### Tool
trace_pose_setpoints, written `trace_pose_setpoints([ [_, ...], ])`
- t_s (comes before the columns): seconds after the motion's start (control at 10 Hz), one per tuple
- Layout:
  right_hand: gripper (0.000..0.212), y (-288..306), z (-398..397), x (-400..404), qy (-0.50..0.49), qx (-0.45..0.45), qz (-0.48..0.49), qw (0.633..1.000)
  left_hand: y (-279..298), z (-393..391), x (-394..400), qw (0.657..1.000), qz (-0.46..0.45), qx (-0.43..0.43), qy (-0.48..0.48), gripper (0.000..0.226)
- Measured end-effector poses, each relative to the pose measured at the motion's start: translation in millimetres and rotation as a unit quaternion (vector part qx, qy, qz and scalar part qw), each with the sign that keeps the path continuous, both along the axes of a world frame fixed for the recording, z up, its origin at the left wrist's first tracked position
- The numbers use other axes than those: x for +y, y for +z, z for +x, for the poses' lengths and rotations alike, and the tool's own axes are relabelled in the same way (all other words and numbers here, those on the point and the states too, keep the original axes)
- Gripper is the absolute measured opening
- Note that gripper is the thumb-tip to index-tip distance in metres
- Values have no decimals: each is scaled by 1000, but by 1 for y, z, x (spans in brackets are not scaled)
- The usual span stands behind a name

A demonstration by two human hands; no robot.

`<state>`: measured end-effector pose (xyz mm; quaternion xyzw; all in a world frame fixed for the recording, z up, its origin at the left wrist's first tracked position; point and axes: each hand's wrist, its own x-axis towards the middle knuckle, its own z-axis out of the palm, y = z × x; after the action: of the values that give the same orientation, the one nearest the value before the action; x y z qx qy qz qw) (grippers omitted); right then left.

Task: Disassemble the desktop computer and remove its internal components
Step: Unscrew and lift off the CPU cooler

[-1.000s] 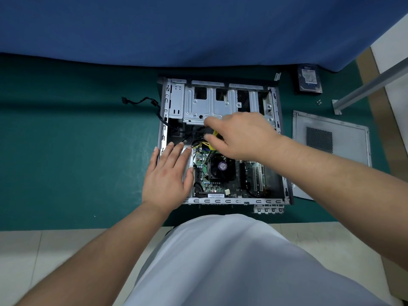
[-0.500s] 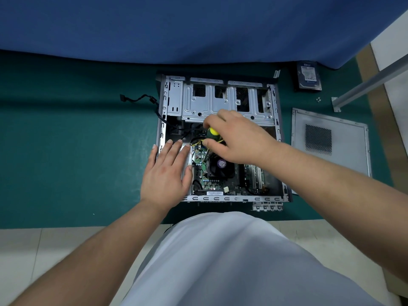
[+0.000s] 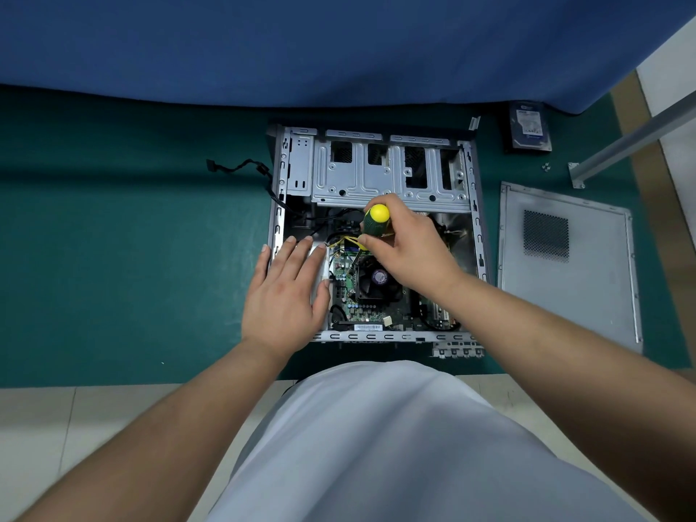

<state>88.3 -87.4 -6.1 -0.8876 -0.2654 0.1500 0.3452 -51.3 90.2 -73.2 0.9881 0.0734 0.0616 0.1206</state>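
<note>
While the right hand [image 3: 408,250] grips the screwdriver [image 3: 373,224] and the left hand [image 3: 286,292] presses flat, fingers straight, on the computer case [image 3: 478,235], the fragile motherboard [image 3: 350,295] looks best lifted by its edges.

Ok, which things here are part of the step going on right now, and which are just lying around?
In use:
- open computer case, left hand flat on its edge
- screwdriver, gripped by the right hand
- cooler fan on the motherboard

Lying about:
- hard drive
- side panel
- loose screws
- black cable
</note>
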Motion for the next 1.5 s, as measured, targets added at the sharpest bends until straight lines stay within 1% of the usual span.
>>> trace_pose_setpoints([
  [0.1,34,2,3,-3,-22,7,4,1000,0,0,0,1000,1,3,0,54],
  [0.2,30,2,4,-11,-64,29,16,997,-1,-1,0,1000,3,7,1,54],
  [0.6,26,-10,-4,-22,-110,44,11,993,-1,0,0,1000,5,3,-2,54],
  [0.9,33,-16,-4,-24,-140,58,-3,988,0,0,0,1000,1,5,-2,54],
  [1.0,31,-16,-5,-24,-128,49,7,991,1,-1,0,1000,-1,9,-1,55],
  [1.1,28,-13,-8,-24,-93,35,7,995,1,0,0,1000,0,12,-1,55],
  [1.2,33,-9,-14,-23,-23,21,-1,1000,0,0,0,1000,-2,12,-1,55],
  [1.3,41,-7,-20,-23,12,3,0,1000,0,0,0,1000,-3,9,0,54],
  [1.4,47,-2,-27,-24,40,-41,-17,998,-1,-1,0,1000,-4,1,0,54],
  [1.5,38,1,-30,-24,47,-72,-39,995,-2,-1,1,1000,-5,-1,0,54],
])
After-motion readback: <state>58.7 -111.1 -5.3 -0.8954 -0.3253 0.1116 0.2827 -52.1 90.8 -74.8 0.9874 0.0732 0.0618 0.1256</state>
